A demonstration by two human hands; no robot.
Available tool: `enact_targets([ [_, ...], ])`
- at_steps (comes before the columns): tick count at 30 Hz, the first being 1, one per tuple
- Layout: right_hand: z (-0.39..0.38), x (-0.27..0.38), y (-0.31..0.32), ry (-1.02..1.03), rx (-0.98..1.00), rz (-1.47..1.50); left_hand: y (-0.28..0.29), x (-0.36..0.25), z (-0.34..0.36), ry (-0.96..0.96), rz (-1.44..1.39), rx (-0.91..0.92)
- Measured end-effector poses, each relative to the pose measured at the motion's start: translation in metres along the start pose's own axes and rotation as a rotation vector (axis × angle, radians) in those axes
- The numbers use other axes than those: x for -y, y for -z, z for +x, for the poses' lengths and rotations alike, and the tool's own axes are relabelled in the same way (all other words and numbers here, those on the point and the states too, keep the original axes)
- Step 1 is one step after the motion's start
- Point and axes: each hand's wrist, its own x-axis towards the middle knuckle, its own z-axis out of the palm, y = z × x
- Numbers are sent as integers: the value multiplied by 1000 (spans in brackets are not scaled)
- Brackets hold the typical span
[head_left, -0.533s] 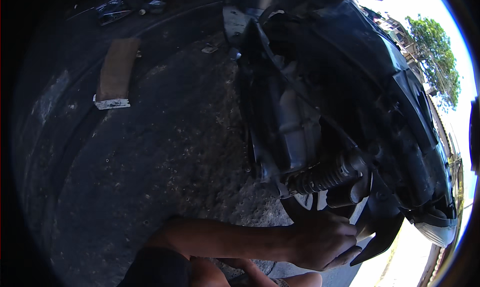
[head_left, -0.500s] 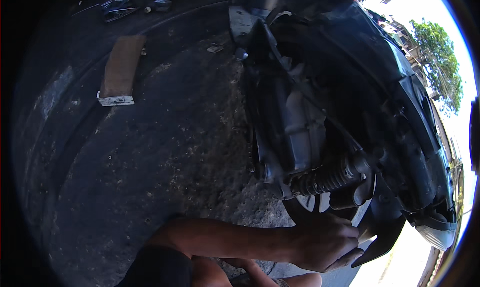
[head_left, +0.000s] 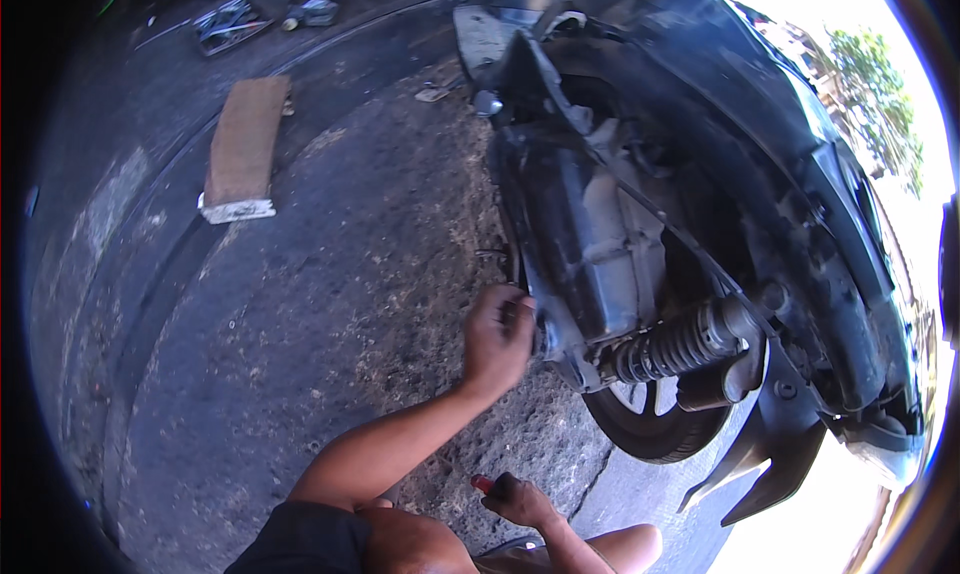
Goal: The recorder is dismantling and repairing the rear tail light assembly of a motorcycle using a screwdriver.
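Note:
My left hand (head_left: 498, 339) is curled at the lower left edge of the scooter's dusty engine case (head_left: 600, 254); what its fingers hold is hidden. Below it, my right hand (head_left: 520, 504) grips a red-handled tool (head_left: 483, 484) over the pavement. Right of my left hand, the coiled shock absorber (head_left: 660, 349) slants above the rear wheel (head_left: 655, 439), beside the exposed muffler-like cylinder (head_left: 705, 394) and black mudguard (head_left: 760, 484). A thin cable (head_left: 680, 234) runs diagonally across the engine.
A brown cardboard piece (head_left: 243, 144) lies on the stained pavement (head_left: 300, 304) at the left. A tray of tools (head_left: 230, 29) and small dark items are farther back. The scooter's dark body (head_left: 720, 104) fills the upper right; a tree (head_left: 875, 104) shows beyond it.
My left hand has moved up and left from beside the mudguard to the engine case. My right hand with the red-handled tool has come into view below it. The rear wheel is now uncovered.

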Motion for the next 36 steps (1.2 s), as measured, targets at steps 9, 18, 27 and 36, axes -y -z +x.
enact_targets([
  [9, -14, 26, 18, -153, 155, 47, 4, 21, -3, 105, 100, 54],
  [18, -44, 20, 14, -82, 39, 99, -14, -152, -18, -131, 319, 272],
  [27, -195, -25, -3, 490, -228, -243, 56, -266, -96, 285, 810, 75],
  [36, -252, 225, 252, 9, -192, 213, 183, -334, -133, 835, 842, -312],
])
